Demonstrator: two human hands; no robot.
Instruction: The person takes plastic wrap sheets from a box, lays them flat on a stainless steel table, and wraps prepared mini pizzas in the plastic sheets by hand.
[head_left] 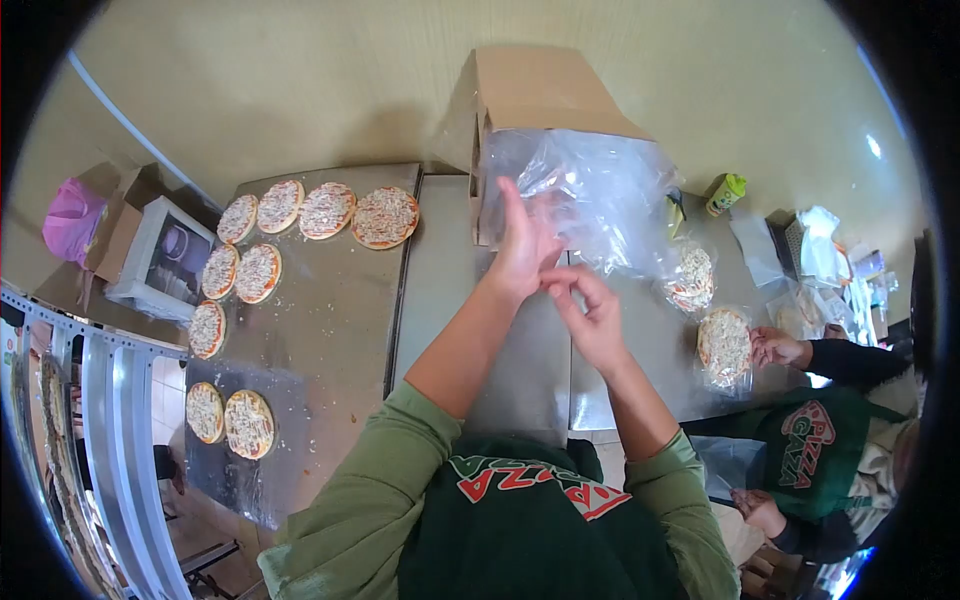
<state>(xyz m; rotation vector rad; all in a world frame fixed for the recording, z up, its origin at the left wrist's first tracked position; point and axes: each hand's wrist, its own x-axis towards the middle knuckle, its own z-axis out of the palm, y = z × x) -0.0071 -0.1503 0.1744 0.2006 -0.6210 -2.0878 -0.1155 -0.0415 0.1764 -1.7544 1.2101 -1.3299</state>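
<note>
The left hand point(530, 245) is raised in front of an open cardboard box point(555, 90), palm bare and thumb pointing up; its grip looks loose and open. The right hand point(595, 320) is just beside it, fingers curled in near the base of the left palm. Whether the right fingertips pinch any thin film I cannot tell, since clear plastic would hardly show there. The clear plastic bags point(620, 195) spill from the mouth of the box, directly behind the left hand. To the left, nine uncovered pizzas point(385, 218) lie on a metal table point(325, 330), among scattered crumbs. To the right, two wrapped pizzas point(724, 345) lie on the counter point(625, 350), and a co-worker's hand point(785, 348) is at the edge of the nearer one. A green can point(727, 195) stands near the wall.
</note>
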